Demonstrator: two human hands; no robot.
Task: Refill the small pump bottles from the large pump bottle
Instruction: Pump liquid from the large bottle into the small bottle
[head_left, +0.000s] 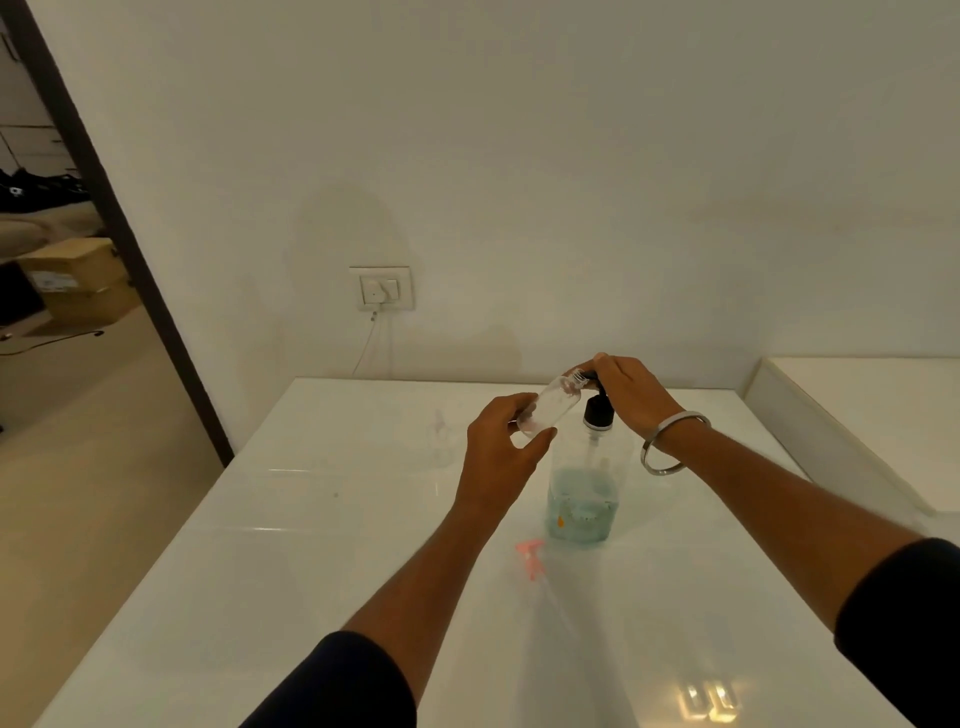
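- Clear plastic small bottle (549, 406), its cap off, is tilted with its open neck up against the black pump head (597, 402) of the large bottle (583, 493).
- Left hand (501, 447) holds the small bottle near its base, fingers and thumb curled round it.
- Right hand (631, 392) rests on top of the pump head, fingers bent over it, apparently ready to press.
- Large bottle stands upright on the white surface (322, 545), with blue liquid in its lower part.
- A pink spray top (532, 558) with its tube lies on the surface just in front of the large bottle.
- Filling looks to be the step in hand; whether any liquid is in the small bottle cannot be told.
- Next calls for steady presses with the neck kept under the spout.
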